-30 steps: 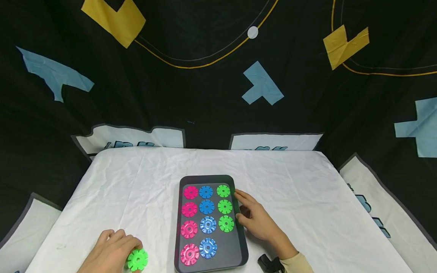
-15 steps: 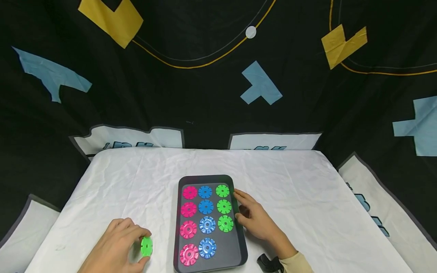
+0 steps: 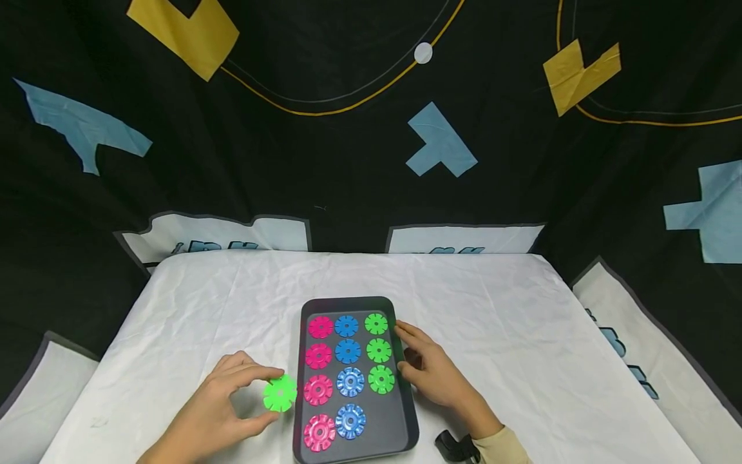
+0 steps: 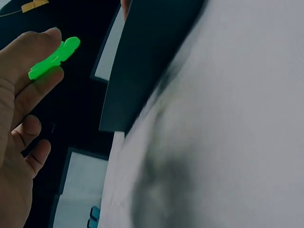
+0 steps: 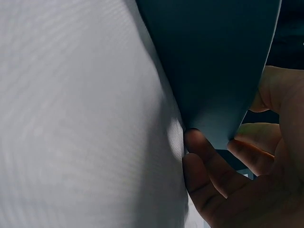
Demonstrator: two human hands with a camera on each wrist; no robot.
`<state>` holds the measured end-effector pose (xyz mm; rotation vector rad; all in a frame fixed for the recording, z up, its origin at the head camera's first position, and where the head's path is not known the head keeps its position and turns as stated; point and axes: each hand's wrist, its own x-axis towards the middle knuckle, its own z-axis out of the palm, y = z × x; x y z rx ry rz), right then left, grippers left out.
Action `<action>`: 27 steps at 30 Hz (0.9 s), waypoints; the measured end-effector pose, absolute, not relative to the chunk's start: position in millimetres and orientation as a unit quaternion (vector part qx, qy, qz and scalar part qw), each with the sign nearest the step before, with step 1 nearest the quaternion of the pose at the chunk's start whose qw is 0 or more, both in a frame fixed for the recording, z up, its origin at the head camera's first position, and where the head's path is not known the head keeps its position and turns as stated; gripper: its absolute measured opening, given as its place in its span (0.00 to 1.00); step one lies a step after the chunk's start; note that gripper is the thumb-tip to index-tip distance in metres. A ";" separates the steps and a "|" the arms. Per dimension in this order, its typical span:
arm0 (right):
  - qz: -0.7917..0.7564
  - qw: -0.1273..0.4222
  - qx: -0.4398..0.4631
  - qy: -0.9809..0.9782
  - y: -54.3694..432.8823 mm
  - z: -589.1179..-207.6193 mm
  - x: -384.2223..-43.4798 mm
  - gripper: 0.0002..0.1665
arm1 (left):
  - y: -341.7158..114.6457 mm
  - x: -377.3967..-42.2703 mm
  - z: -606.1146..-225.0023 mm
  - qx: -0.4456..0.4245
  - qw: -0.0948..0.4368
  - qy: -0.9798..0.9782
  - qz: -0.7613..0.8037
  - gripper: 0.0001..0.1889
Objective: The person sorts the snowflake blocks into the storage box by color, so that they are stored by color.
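Observation:
My left hand (image 3: 217,403) pinches a bright green notched disc (image 3: 280,393) between thumb and fingers, just left of the tray. In the left wrist view that disc (image 4: 54,58) shows nearly edge-on, held above the tabletop. The dark grey tray (image 3: 387,435) bears discs in columns: several pink discs (image 3: 318,390) on the left, several blue discs (image 3: 350,381) in the middle and three green discs (image 3: 381,379) on the right. Against the tray's right side rests my right hand (image 3: 437,377); in the right wrist view its fingertips touch the outer wall (image 5: 213,71).
A white cloth (image 3: 493,309) covers the table under the tray. A black strap-like device (image 3: 456,446) is at the right wrist, by a beige sleeve (image 3: 503,448). Behind the table hangs a black curtain (image 3: 324,174) with blue and yellow shapes.
The left hand has carried the green disc up and rightward from the table's front left to the tray's left edge, turning it on the way. The right hand stays at the tray.

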<state>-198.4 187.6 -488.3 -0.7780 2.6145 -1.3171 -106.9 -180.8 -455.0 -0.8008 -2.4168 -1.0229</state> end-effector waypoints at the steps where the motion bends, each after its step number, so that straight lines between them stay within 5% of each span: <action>1: -0.434 0.056 -0.257 0.862 187.8 -488.5 -198.4 0.38 | -177.6 -109.2 -454.6 -0.291 0.188 -0.859 -0.376 0.33; 14: -0.426 0.051 -0.259 0.865 188.9 -488.7 -199.2 0.39 | -116.4 -135.5 -443.0 -0.341 0.121 -0.822 -0.440 0.30; 22: -0.423 0.042 -0.268 0.864 190.2 -489.5 -200.5 0.38 | -74.1 -150.8 -429.5 -0.313 -0.063 -0.840 -0.438 0.25; 27: -0.429 0.045 -0.276 0.859 190.0 -489.9 -201.3 0.38 | -52.2 -163.1 -432.3 -0.337 -0.119 -0.850 -0.387 0.24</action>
